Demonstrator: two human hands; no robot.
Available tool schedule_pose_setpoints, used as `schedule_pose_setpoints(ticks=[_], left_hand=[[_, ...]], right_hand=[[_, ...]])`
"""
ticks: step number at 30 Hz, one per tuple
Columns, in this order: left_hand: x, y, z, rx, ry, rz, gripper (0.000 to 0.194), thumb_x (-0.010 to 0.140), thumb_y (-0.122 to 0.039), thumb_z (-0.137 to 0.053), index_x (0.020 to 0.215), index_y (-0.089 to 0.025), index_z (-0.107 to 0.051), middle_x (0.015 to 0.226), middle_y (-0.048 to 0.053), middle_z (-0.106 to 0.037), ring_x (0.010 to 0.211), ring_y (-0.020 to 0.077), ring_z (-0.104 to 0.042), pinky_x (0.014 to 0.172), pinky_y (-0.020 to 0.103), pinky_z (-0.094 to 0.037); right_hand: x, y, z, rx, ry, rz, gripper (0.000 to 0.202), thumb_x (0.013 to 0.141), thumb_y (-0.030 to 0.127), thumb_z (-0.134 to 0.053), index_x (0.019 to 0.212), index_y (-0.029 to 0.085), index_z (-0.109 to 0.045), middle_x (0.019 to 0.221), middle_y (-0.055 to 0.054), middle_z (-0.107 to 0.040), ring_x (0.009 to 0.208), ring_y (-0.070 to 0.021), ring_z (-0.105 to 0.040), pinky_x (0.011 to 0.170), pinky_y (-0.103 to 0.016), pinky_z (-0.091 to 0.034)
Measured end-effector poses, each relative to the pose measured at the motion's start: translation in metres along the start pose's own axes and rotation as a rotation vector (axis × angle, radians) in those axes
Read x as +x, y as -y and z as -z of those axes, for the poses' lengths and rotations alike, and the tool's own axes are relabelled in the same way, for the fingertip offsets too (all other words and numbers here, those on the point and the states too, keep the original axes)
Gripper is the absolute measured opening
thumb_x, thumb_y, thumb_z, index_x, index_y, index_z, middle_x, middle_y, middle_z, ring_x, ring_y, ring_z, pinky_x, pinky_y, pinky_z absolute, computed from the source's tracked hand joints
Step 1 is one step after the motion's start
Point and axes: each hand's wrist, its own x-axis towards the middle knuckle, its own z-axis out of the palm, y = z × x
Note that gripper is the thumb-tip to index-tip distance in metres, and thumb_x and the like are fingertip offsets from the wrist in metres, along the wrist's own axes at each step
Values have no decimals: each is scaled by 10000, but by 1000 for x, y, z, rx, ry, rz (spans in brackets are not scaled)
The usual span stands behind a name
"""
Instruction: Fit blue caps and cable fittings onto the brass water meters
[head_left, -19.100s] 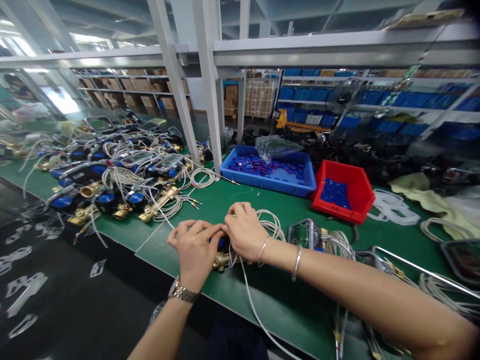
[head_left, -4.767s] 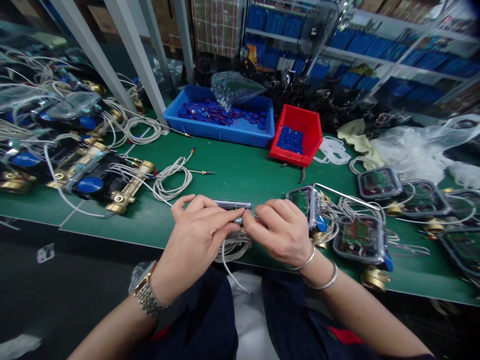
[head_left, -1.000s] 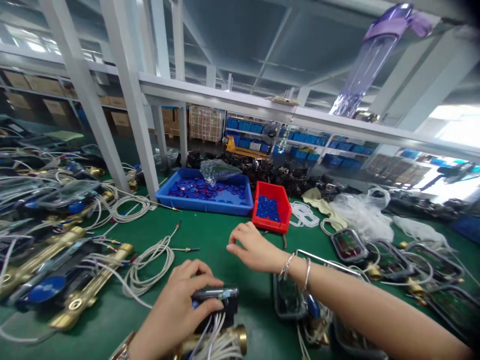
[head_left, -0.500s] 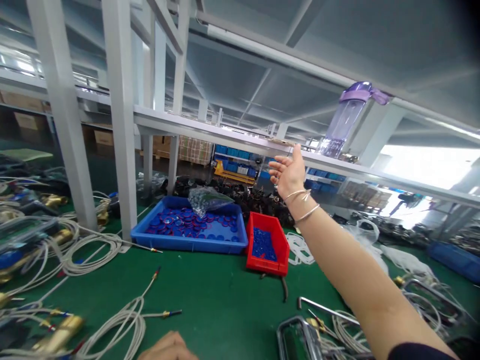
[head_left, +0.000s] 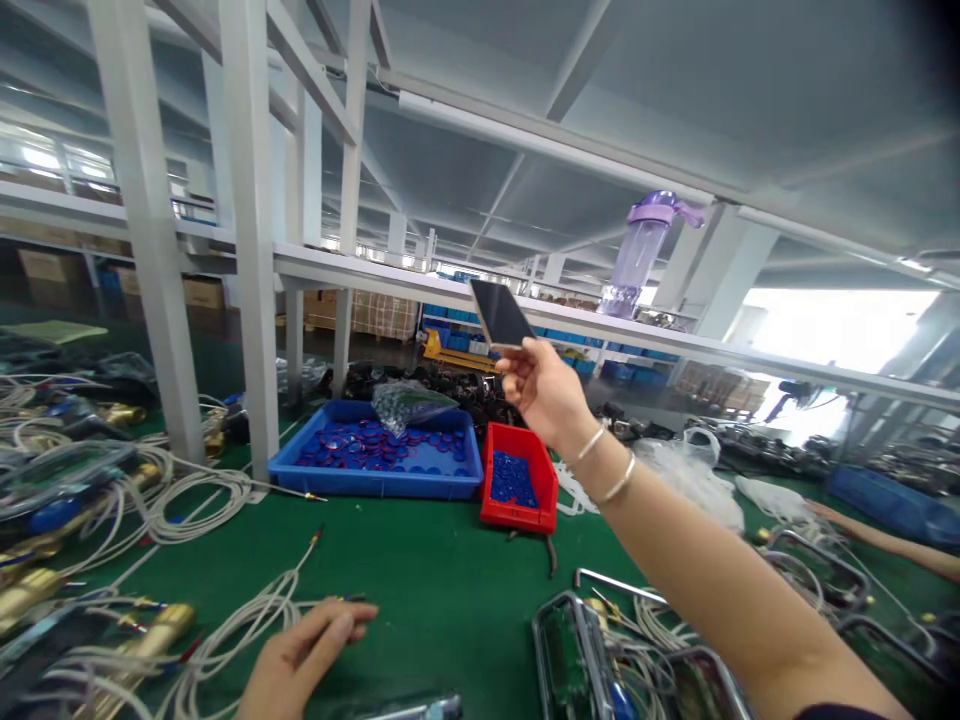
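A dark-screened smartphone (head_left: 501,314) is pinched at its lower end by my right hand (head_left: 546,392), held tilted in front of the pale shelf rail. Low on the left, my left hand (head_left: 301,655) hovers over the green bench top with its fingers stretched out and nothing in them. Beside it lies a coil of grey cable (head_left: 251,625) with brass-tipped ends. Below my right forearm sits a clear-windowed rectangular frame (head_left: 571,655) near more coiled cable. Part of another clear, shiny item (head_left: 420,708) shows at the bottom edge.
Beyond my hands stand a blue tray (head_left: 375,484) of blue discs and a red bin (head_left: 517,514) of small blue parts. A purple water bottle (head_left: 637,255) stands on the shelf (head_left: 390,277). Another person's arm (head_left: 889,540) reaches in at right. White posts (head_left: 251,250) rise at left.
My right hand, empty at the shelf edge before, now holds the smartphone lower and further left. My left hand has come further into view. Another person's arm has appeared at right.
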Motion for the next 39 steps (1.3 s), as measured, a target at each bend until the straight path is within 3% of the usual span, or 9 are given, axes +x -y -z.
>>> schedule_pose_setpoints(ticks=[2, 7, 12, 15, 19, 25, 31, 36, 39], left_hand=[[-9, -23, -4, -265, -22, 5, 475, 835, -613, -648, 1039, -205, -777, 1102, 94, -746, 1073, 293, -657, 1032, 402, -495], [-37, -88, -31, -779, 276, -148, 676, 842, -623, -648, 1334, -159, -636, 1376, 164, -622, 1332, 346, -523, 1162, 463, -382], [-61, -96, -43, -1011, 430, -24, 632, 844, -574, -685, 1318, -159, -643, 1314, 154, -670, 1169, 304, -648, 1059, 432, -483], [-74, -87, -42, -1114, 456, -16, 725, 789, -607, -739, 1349, -164, -613, 1288, 135, -683, 1093, 272, -684, 1006, 390, -530], [-84, -83, -41, -1184, 380, -42, 709, 786, -581, -759, 1349, -181, -599, 1229, 115, -704, 1079, 237, -692, 989, 350, -547], [-92, -80, -44, -1198, 340, -35, 741, 756, -584, -770, 1363, -212, -563, 1195, 106, -706, 1075, 258, -687, 982, 409, -552], [-100, -81, -45, -1108, 449, 84, 819, 775, -619, -741, 1416, -155, -533, 1230, 134, -700, 1090, 251, -689, 994, 360, -549], [-99, -87, -48, -928, 239, 91, 503, 914, -524, -637, 1281, -179, -648, 1247, 124, -713, 1084, 257, -709, 968, 384, -574], [-98, -92, -53, -888, 122, 52, 383, 963, -423, -604, 1268, -199, -658, 1272, 95, -707, 1147, 225, -685, 1009, 340, -548]], right_hand=[[-56, -31, 5, 127, 185, -95, 281, 939, 355, -542, 836, 129, -673, 665, -25, -693, 415, -71, -515, 400, -179, -373], [-188, -93, 15, 283, 336, -509, 398, 943, 446, -586, 783, 95, -682, 671, -56, -709, 417, -66, -573, 404, -152, -384], [-251, -121, 10, 384, 485, -584, 411, 965, 480, -560, 864, 93, -652, 685, -90, -723, 388, -76, -590, 368, -132, -342], [-265, -131, 2, 437, 533, -581, 420, 956, 500, -567, 899, 91, -644, 693, -99, -726, 377, -83, -587, 346, -130, -326], [-275, -139, -2, 464, 549, -603, 411, 983, 464, -545, 889, 78, -649, 740, -118, -735, 427, -76, -613, 384, -118, -386], [-270, -134, 6, 523, 568, -688, 286, 981, 381, -572, 1106, 129, -621, 867, -83, -721, 693, -158, -720, 479, -177, -538], [-260, -121, 3, 548, 563, -788, 658, 987, 708, -254, 1298, 199, -531, 968, -95, -733, 684, -187, -739, 502, -286, -608], [-260, -121, 8, 219, 443, -555, 750, 936, 781, -215, 1217, 173, -551, 787, -94, -743, 551, -172, -716, 406, -189, -521], [-261, -123, 14, 133, 454, -495, 739, 921, 797, -233, 1208, 178, -516, 776, -90, -750, 518, -159, -710, 378, -155, -477]])
